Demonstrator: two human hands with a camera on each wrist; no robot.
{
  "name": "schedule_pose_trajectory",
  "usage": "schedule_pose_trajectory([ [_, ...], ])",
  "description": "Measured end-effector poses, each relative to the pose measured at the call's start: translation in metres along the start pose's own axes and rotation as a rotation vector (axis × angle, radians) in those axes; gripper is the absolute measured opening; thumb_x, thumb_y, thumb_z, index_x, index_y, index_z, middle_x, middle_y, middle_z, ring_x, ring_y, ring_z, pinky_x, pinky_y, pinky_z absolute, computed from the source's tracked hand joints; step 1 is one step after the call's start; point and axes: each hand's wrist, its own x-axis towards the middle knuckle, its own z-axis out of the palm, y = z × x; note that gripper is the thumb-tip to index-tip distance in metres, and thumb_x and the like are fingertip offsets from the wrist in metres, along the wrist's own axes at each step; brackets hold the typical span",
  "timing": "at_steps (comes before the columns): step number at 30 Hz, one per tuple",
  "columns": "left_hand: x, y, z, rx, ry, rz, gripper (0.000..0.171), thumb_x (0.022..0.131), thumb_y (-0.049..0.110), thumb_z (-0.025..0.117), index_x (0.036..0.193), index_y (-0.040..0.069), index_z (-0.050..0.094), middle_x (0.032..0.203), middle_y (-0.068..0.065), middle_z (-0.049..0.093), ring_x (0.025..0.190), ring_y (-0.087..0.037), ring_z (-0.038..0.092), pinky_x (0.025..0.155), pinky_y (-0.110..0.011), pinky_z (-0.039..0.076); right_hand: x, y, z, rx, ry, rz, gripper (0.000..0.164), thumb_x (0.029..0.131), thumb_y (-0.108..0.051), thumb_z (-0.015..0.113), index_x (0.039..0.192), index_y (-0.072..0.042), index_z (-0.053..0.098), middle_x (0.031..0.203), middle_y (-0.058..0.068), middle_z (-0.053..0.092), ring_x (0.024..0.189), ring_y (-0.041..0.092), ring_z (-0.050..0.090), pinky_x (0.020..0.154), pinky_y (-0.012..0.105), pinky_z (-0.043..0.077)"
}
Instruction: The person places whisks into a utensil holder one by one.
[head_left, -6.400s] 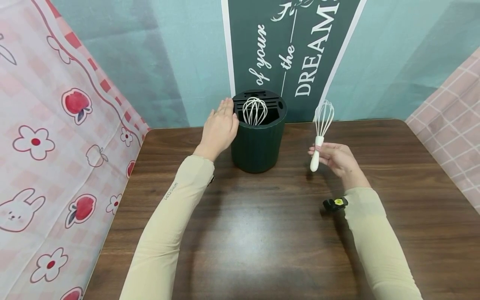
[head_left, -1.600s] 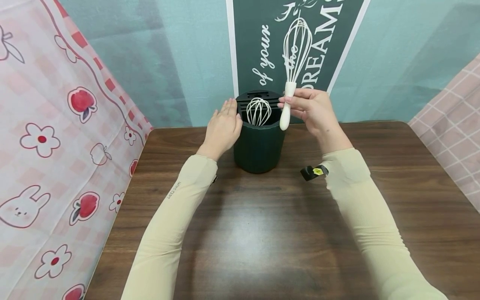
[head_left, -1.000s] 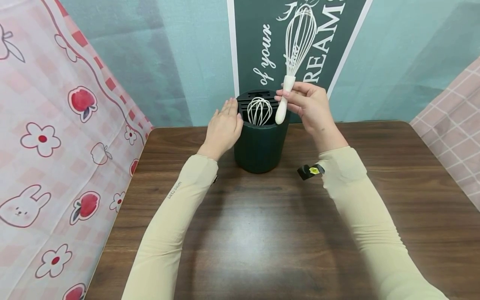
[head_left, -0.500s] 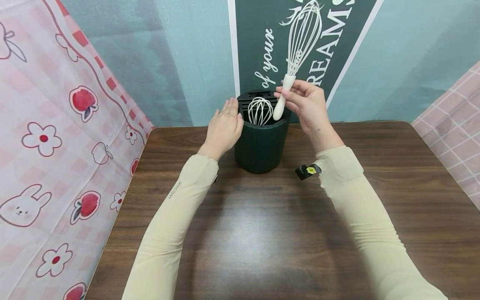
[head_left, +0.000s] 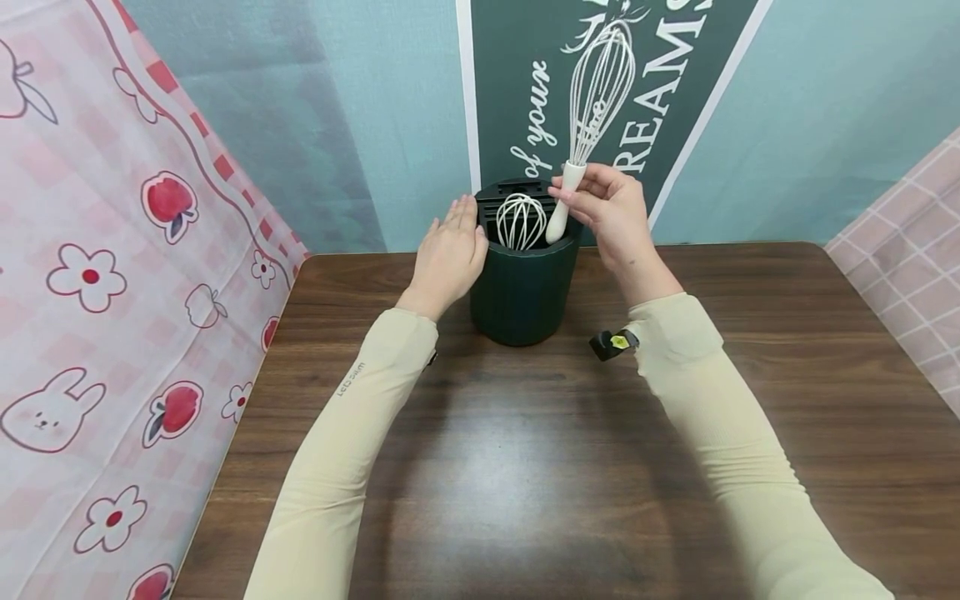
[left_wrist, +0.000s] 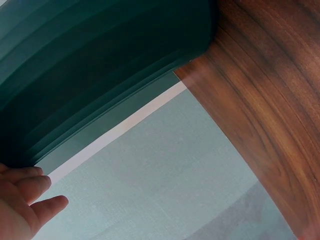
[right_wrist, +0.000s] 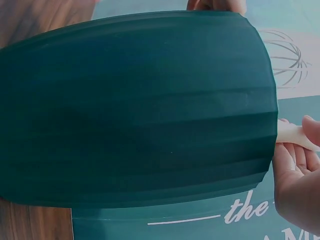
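Observation:
A dark green utensil holder (head_left: pixel 521 300) stands upright at the back of the table. One white whisk (head_left: pixel 521 222) is in it, its wire head above the rim and its handle hidden. My right hand (head_left: pixel 617 218) pinches a second white whisk (head_left: pixel 573 179) by its handle between thumb and fingers. That whisk is wires up and slightly tilted, its handle end at the holder's opening. In the right wrist view the handle (right_wrist: pixel 290 132) passes behind the holder's rim. My left hand (head_left: pixel 448 257) rests with straight fingers against the holder's left side near the rim.
The brown wooden table (head_left: pixel 487 467) meets a blue backdrop with a dark lettered panel (head_left: pixel 510 83). A patterned cloth (head_left: pixel 112 333) hangs on the left, and a pink checked one (head_left: pixel 907 250) on the right. Slots (head_left: pixel 517 187) run across the holder's back top.
My right hand has carried the whisk from the table's right side up and left to the holder; just now the whisk has lowered slightly into its opening. The left hand stays at the holder.

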Motion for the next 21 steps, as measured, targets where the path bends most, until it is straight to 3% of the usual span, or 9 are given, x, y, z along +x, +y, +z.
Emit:
schedule_pose_trajectory([
  [21,-0.0008,-0.0016,0.0012,-0.007,0.009,0.010,0.053,0.102,0.026,0.024,0.148,0.001,0.024,0.152,-0.012,0.026,0.141,-0.020,0.022,0.113,-0.042,0.018,-0.0040,0.0036,0.0035,-0.083,0.018,-0.010,0.026,0.084,0.006,0.065,0.109,0.002,0.064,0.102,0.010,0.067,0.095,0.017,0.065,0.092,0.030,0.047],
])
